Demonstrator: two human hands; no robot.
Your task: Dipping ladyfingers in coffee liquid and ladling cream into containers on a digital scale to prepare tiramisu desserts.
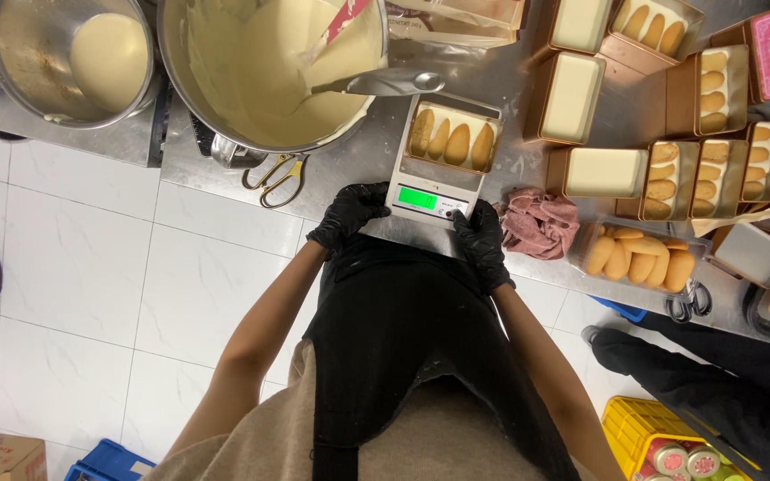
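Both my hands wear black gloves and rest at the near edge of the steel counter (358, 160). My left hand (348, 214) lies with curled fingers just left of a white kitchen scale (430, 191) with a lit green display. My right hand (480, 240) touches the scale's lower right corner. On the scale stands a small rectangular tin (452, 138) lined with several sponge fingers. Behind it a large steel bowl (269, 67) holds pale cream, with a ladle (385, 83) lying on its rim. Neither hand holds anything.
A second steel bowl (69, 58) of cream stands far left. Scissors (276, 178) lie beside the large bowl. To the right are several tins (572, 98) filled with cream or sponge fingers, a pink cloth (541, 221), a tray of loose sponge fingers (639, 254). Another person's dark sleeve (715, 365) is lower right.
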